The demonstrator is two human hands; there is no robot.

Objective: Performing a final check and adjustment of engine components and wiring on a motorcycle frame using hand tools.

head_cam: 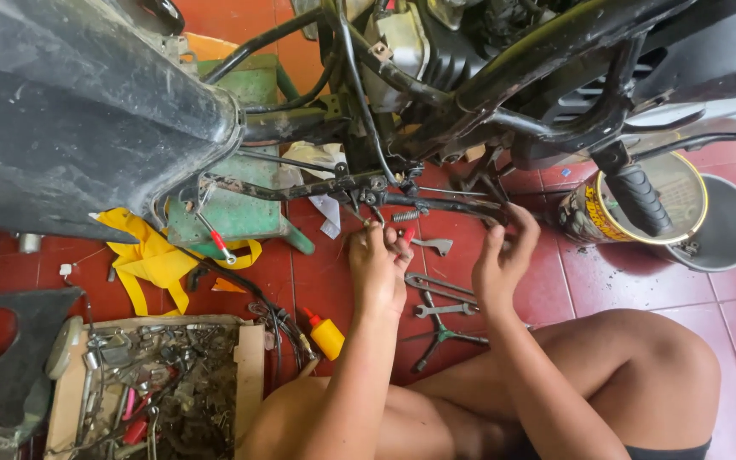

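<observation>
I crouch under a motorcycle's black frame (504,77). My left hand (378,260) grips a tool with a red handle (408,234), its tip raised to the small parts by a spring (405,215) on the frame's lower bar. My right hand (504,255) is curled around the black side stand bar (470,207) just right of the spring. Both hands are close together beneath the engine.
On the red tiled floor (615,281) lie spanners (440,308), a Y-shaped wrench (440,336) and a yellow bottle (327,334). A box of mixed tools (151,388) sits at lower left, yellow cloth (151,260) beside it. A tin can (641,200) and grey bucket (730,230) stand right.
</observation>
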